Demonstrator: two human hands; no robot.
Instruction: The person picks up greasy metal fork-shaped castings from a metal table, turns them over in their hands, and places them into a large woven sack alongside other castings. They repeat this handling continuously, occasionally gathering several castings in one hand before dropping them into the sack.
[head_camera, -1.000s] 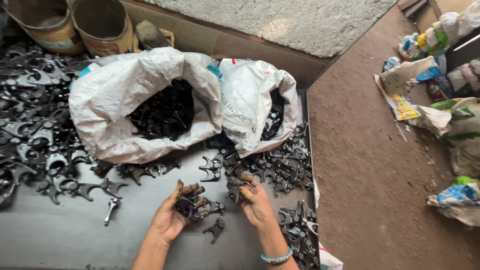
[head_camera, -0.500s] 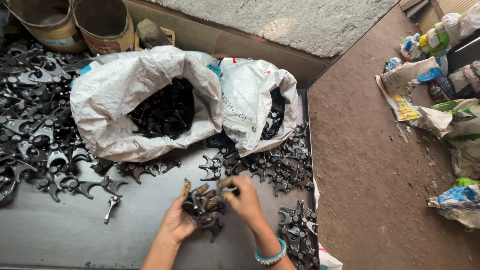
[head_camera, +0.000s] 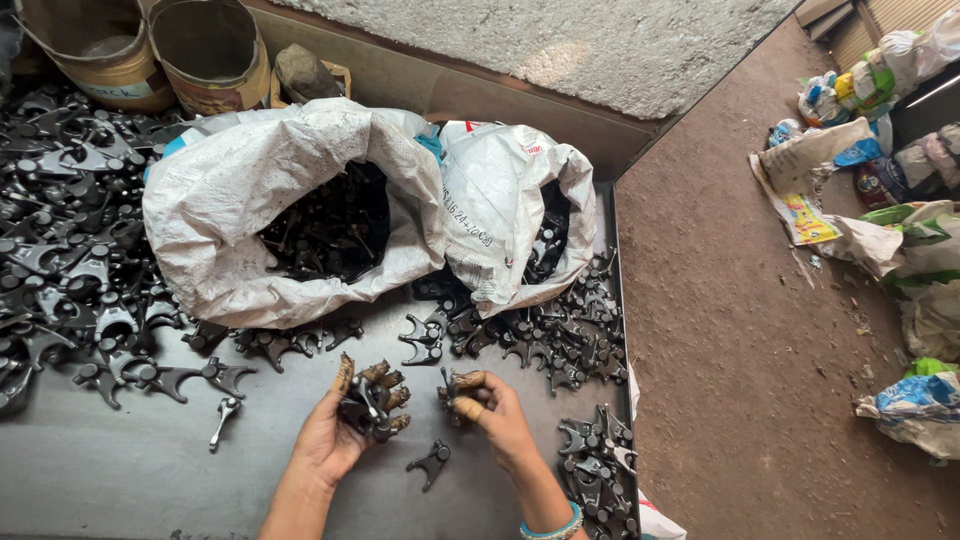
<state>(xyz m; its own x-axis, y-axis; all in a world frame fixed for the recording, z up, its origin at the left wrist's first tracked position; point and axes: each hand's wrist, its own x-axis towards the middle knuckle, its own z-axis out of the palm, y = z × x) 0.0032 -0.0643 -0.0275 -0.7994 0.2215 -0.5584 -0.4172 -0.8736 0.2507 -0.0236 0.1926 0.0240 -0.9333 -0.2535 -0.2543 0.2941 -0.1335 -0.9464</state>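
My left hand (head_camera: 345, 425) cradles a small bunch of dark forked metal parts (head_camera: 368, 405), fingers curled up around them. My right hand (head_camera: 490, 410) sits just to the right, fingers pinched on one small dark metal part (head_camera: 452, 384); a teal bangle rings its wrist. One loose forked part (head_camera: 430, 462) lies on the grey metal tabletop (head_camera: 130, 470) between and below my hands. Both hands carry grimy fingertip covers.
Two open white sacks (head_camera: 270, 215) (head_camera: 515, 220) full of dark parts lie behind my hands. Heaps of the same parts spread at the left (head_camera: 70, 260) and right (head_camera: 560, 340). Two worn drums (head_camera: 210, 55) stand at the back. Dirt floor and rubbish bags (head_camera: 880, 220) lie right.
My right hand reached across to the bunch in my left hand half a second ago. It has now drawn back to the right with one part pinched in its fingers.
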